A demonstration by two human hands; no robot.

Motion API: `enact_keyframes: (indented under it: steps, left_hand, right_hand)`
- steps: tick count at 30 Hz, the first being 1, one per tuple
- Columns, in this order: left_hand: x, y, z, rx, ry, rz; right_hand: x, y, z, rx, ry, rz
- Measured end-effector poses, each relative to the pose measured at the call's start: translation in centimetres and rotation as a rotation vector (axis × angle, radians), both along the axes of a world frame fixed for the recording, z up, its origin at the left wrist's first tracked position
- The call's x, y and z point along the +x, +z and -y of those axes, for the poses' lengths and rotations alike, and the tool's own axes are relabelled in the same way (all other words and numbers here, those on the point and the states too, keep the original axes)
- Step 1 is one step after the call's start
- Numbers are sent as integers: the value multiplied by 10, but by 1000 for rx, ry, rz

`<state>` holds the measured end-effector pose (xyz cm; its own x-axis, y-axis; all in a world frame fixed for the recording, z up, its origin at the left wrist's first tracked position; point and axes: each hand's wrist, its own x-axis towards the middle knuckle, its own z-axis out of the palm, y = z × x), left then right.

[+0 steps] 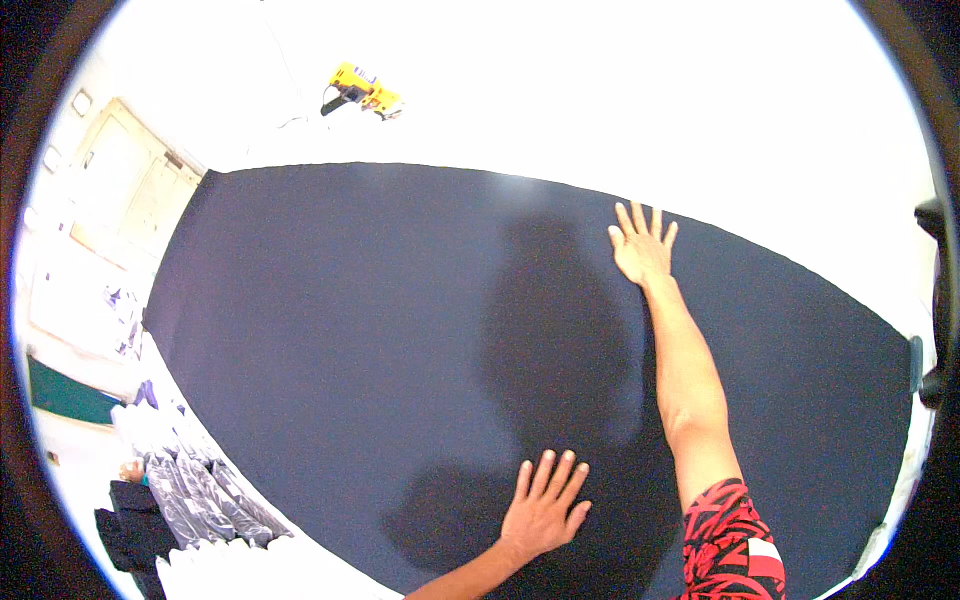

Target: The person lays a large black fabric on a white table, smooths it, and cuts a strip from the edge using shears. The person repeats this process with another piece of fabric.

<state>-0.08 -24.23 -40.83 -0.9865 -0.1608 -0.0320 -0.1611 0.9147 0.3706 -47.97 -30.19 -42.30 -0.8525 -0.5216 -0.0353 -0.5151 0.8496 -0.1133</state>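
A large sheet of dark navy fabric point(330, 300) lies spread over a white table. Near its close edge, my left hand point(543, 510) rests flat on the cloth with the fingers spread. My right arm reaches far across, and my right hand point(645, 245) lies open at the fabric's far edge, fingertips close to the border. Neither hand holds anything. Shadows of my head and arm darken the middle of the cloth.
A yellow power tool with a black handle point(362, 92) sits on the white tabletop point(560, 80) beyond the fabric. Plastic-wrapped stacks point(205, 490) and black cloth point(135, 525) are at lower left. A pale door point(135, 180) stands farther left. Dark clamp-like parts point(932, 220) are at the right rim.
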Motion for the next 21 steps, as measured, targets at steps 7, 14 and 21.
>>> enact_keyframes:
  steps: [7, 14, 21]
  left_hand:
    - [12, -13, 14, 71, -36, -30]
    - [98, -6, 141, 885, 214, -604]
    - [243, 13, 364, -2, 600, -76]
  right_hand:
    - [21, -11, 69, -63, 144, -132]
    - [66, -2, 179, -1, -103, -90]
    - [110, -23, 317, 27, 161, -96]
